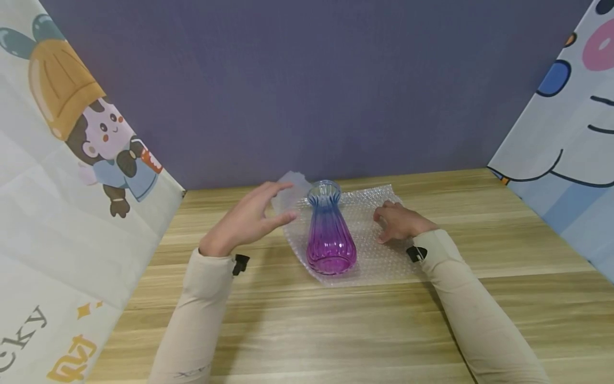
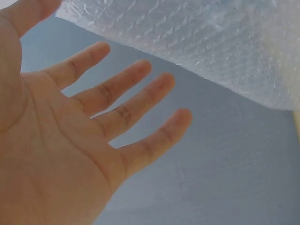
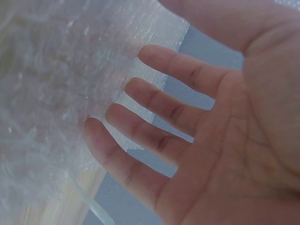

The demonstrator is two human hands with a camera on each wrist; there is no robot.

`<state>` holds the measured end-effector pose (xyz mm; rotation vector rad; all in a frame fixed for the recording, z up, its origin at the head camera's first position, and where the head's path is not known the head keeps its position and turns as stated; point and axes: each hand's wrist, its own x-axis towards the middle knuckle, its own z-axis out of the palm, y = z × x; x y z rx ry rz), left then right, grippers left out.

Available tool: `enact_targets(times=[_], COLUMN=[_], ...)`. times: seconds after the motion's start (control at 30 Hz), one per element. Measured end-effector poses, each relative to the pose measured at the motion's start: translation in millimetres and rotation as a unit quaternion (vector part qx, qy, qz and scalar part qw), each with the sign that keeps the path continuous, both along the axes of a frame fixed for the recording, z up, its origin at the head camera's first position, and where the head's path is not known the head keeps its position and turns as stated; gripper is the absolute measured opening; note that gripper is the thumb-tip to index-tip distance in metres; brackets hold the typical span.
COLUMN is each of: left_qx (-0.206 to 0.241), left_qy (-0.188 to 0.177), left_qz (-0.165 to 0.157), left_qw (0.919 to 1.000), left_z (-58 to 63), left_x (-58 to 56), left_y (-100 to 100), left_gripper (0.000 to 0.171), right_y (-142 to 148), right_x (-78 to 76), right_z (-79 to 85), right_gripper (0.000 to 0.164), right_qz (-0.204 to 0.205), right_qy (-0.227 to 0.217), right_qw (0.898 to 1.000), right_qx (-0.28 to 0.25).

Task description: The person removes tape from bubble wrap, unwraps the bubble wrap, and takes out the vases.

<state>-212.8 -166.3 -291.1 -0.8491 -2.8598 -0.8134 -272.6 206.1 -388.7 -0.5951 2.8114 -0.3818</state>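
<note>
A ribbed glass vase (image 1: 330, 234), blue at the neck and fading to purple at its base, stands upright on a sheet of clear bubble wrap (image 1: 374, 261). To its left, my left hand (image 1: 249, 216) is raised with fingers and thumb spread, the thumb tip close to the vase in the head view. My right hand (image 1: 400, 221) hovers at the sheet's right side, fingers loosely bent. Its fingertips (image 3: 133, 86) overlap the bubble wrap (image 3: 51, 84) in the right wrist view. The left palm (image 2: 61, 140) faces its wrist camera, with nothing in it.
Under the sheet is a wood-grain table (image 1: 307, 330). A dark blue-grey panel (image 1: 307, 85) rises behind it. Printed cloths flank the table: one with a cartoon child (image 1: 110, 144) on the left, one with a cartoon drawing on the right. The sheet's back-left corner (image 1: 290, 192) lifts up near the panel.
</note>
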Motion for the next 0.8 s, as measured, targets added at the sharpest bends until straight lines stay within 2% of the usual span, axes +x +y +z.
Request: enact_targets(times=[0.53, 0.8], left_qx=[-0.003, -0.008], left_qy=[0.003, -0.012], left_qz=[-0.016, -0.024], left_qw=[0.9999, 0.9996], left_z=[9.0, 10.1], left_x=[3.5, 5.1], left_y=[-11.4, -16.4], left_gripper=[0.075, 0.076], right_y=[0.3, 0.8], right_x=[0.4, -0.8], right_z=[0.1, -1.0], right_gripper=[0.055, 0.054], right_qz=[-0.005, -0.003], right_qy=[-0.003, -0.002], right_qw=[1.000, 1.000], right_qx=[0.000, 0.002])
